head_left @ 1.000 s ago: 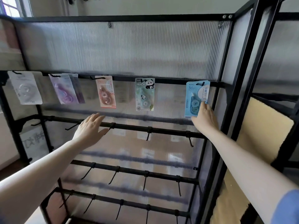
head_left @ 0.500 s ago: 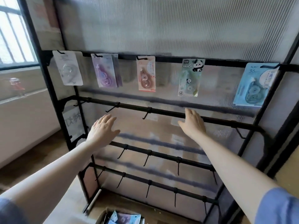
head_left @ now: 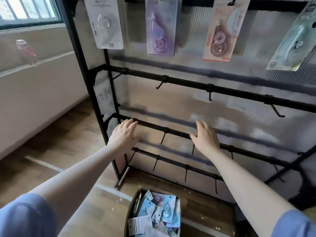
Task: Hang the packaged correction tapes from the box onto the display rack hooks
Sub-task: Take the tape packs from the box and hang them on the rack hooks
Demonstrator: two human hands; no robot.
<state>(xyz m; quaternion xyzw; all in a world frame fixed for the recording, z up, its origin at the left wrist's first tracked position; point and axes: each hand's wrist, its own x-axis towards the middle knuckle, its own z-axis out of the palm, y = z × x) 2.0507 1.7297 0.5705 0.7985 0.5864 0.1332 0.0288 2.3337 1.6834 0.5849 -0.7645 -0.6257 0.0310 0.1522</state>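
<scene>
From the head camera, both arms stretch forward toward a black display rack (head_left: 171, 81) backed by a ribbed translucent panel. The left hand (head_left: 123, 135) is flat with its fingers straight and close together, fingertips at the left end of the third bar down; it holds nothing. The right hand (head_left: 205, 136) is likewise spread flat, fingers straight and slightly apart, thumb out to the side, lying over the same bar further right; whether either palm actually touches the bar cannot be told. Along the top bar hang four packaged correction tapes: a white pack (head_left: 105, 23) printed 36, a purple pack (head_left: 159, 27), a pink pack (head_left: 222, 31) and a pale green pack (head_left: 294, 43) tilted at the right edge. The hooks on the lower bars carry nothing. On the wooden floor (head_left: 56, 146) just in front of the rack stands an open cardboard box (head_left: 132, 205), below and between the two forearms, filled with loosely heaped packs (head_left: 160, 212), mostly blue. A window (head_left: 25, 9) shows at upper left.
</scene>
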